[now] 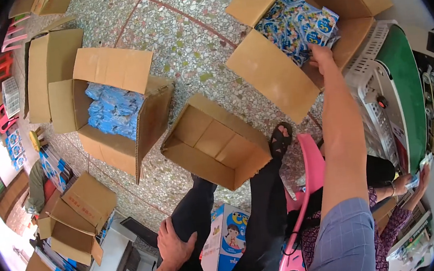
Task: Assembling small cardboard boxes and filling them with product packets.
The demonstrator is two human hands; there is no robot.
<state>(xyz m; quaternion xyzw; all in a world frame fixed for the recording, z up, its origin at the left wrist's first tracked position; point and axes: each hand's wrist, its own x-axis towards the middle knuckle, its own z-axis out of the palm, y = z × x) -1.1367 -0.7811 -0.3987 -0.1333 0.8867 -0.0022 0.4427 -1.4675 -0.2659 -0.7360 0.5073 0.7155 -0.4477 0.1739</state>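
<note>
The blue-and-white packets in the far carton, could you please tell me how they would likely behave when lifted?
The blue-and-white packets look like thin, flat film pouches, so probably light and floppy. They lie loosely heaped in the cardboard carton, so neighbours may slide. The right hand reaches them; its grip is unclear.

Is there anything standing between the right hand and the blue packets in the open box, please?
Nothing visible does. The right hand already reaches over the box wall, fingertips at the blue packets, and the flaps are folded open.

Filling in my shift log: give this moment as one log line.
right hand: reaching into packet box | left hand: resting on thigh | empty box: between
</note>
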